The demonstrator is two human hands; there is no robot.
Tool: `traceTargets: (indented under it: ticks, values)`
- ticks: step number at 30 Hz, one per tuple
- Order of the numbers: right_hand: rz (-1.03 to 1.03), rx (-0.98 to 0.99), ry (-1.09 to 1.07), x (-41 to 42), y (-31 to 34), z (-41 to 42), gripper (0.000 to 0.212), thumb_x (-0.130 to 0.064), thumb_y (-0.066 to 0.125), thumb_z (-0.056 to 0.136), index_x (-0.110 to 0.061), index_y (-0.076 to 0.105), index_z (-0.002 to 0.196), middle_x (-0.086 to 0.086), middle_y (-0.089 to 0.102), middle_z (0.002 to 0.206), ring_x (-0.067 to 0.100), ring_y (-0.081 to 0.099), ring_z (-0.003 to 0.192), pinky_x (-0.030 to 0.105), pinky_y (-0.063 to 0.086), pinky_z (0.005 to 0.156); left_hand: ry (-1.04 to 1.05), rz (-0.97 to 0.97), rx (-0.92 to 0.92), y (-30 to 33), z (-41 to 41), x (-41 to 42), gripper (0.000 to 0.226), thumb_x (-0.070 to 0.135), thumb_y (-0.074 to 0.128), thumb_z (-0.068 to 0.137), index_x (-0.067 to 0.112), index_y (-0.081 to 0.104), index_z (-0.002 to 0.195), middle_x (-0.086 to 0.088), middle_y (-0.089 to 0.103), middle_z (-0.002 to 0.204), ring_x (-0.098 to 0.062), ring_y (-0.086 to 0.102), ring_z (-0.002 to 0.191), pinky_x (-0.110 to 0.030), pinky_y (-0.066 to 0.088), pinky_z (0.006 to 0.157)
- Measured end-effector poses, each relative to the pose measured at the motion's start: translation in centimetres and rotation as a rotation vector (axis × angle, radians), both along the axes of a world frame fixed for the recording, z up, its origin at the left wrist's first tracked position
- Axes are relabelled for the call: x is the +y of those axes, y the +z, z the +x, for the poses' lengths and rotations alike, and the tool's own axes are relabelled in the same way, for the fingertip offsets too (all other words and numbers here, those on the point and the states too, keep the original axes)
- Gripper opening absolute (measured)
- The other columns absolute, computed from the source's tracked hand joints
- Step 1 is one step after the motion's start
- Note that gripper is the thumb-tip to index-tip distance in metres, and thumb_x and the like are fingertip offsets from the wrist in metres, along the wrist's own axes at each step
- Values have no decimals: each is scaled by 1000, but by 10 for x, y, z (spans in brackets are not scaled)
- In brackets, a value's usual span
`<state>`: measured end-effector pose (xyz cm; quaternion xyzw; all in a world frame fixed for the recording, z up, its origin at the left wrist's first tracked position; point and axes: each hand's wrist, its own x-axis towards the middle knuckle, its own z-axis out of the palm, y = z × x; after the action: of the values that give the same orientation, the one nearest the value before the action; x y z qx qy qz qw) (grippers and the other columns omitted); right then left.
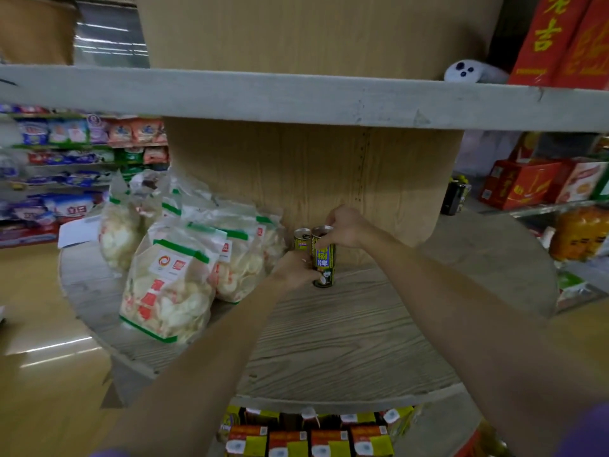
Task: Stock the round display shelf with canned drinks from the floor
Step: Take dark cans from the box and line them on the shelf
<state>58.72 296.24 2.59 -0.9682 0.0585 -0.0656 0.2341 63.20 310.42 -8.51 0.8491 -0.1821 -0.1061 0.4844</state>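
While your right hand (342, 227) pinches the front can (324, 258) at its top and your left hand (295, 270) grips its lower side, both cans stand upright on the round shelf (346, 331), hard against the core. Nudge sideways and the rear can (302, 239) may topple into the snack bags (168, 282).

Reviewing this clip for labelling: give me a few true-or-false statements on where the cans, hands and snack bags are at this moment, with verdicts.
1. Two cans stand upright on the round shelf. True: front can, back can.
2. The left hand hangs idle. False: it holds the front can low down.
3. The right hand is at the front can's top. True.
4. The snack bags lie right of the cans. False: they lie to the left.
5. The cans stand at the shelf's outer edge. False: they stand near the central wooden column.
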Motion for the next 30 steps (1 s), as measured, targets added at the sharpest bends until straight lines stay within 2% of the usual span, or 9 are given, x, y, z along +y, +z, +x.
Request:
traceTargets:
  ticks: [4, 9, 12, 15, 18, 20, 24, 27, 30]
  values:
    - [2, 34, 41, 17, -18, 22, 62, -37, 90, 61, -8, 62, 108, 7, 61, 109, 21, 58, 98, 33, 51, 79, 87, 56, -68, -9, 3, 15, 41, 23, 86, 69, 12, 70, 105, -5, 74, 97, -19, 69, 95, -30, 54, 83]
    - [6, 59, 80, 32, -34, 44, 64, -35, 89, 65, -8, 62, 116, 8, 61, 111, 24, 59, 104, 32, 51, 86, 230, 16, -114, -20, 10, 23, 33, 17, 82, 76, 8, 66, 104, -1, 64, 85, -15, 58, 80, -25, 40, 66]
    - [16, 101, 138, 31, -39, 56, 63, -30, 88, 68, -9, 59, 120, 8, 59, 118, 23, 57, 108, 33, 49, 88, 268, -6, -100, -31, 20, 24, 34, 11, 82, 74, 5, 67, 104, -5, 67, 88, -17, 60, 81, -24, 41, 66]
    - [-82, 100, 194, 30, -46, 65, 55, -33, 86, 69, -10, 62, 113, 8, 63, 112, 23, 58, 99, 33, 47, 79, 281, -39, -86, -41, 30, 22, 46, 7, 85, 68, 6, 65, 110, -7, 73, 99, -22, 68, 92, -32, 53, 79]
    - [-282, 56, 222, 25, -47, 66, 46, -43, 81, 74, -8, 65, 98, 6, 60, 90, 21, 55, 82, 29, 33, 59, 264, -34, -86, -53, 43, 18, 46, 10, 85, 68, 9, 66, 109, -9, 73, 99, -24, 68, 93, -41, 55, 86]
    - [-369, 35, 238, 19, -44, 69, 49, -50, 80, 72, -7, 66, 89, 5, 52, 89, 23, 54, 82, 28, 31, 60, 234, -20, -80, -59, 51, 17, 45, 14, 87, 65, 9, 65, 104, -11, 73, 100, -25, 69, 93, -44, 55, 86]
    - [-457, 64, 286, 11, -38, 73, 55, -50, 82, 70, -3, 65, 93, 7, 35, 101, 25, 50, 88, 28, 35, 66, 177, 42, -80, -63, 63, 12, 43, 20, 89, 63, 11, 66, 99, -9, 73, 99, -24, 69, 92, -43, 55, 85]
    - [-416, 66, 276, 8, -42, 76, 53, -48, 85, 66, -11, 60, 95, 5, 40, 100, 23, 49, 87, 29, 36, 65, 159, 43, -92, -56, 59, 10, 42, 20, 88, 63, 9, 66, 98, -7, 73, 96, -23, 69, 90, -43, 55, 84]
    - [-207, 60, 257, 3, -46, 78, 58, -56, 82, 67, -15, 55, 99, 3, 55, 101, 21, 55, 90, 29, 42, 68, 161, 25, -102, -69, 66, 11, 50, 17, 89, 61, 11, 63, 104, -7, 73, 97, -23, 69, 91, -44, 55, 84]
